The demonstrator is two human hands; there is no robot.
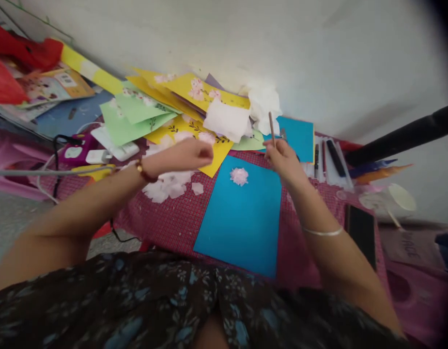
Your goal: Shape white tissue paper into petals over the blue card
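Note:
A blue sheet of paper (240,223) lies in front of me, with a small pale pink tissue-paper flower (239,176) on its upper part. My left hand (189,154) is curled closed to the left of the flower, above a yellow sheet; whatever its fingers may hold is hidden. Below that hand spreads a pile of pale pink tissue pieces (167,188), and one loose piece (197,188) lies apart. Past the sheet's upper right corner, my right hand (284,157) grips a thin brown stick (271,127), its upper end pointing upward.
Yellow and green cards (146,111) with pink flowers lean against the wall. White crumpled tissue (263,106) and another blue sheet (298,138) lie behind. Pens (334,157) and a dark phone-like slab (361,232) are right; a purple power strip (76,150) with cables is left.

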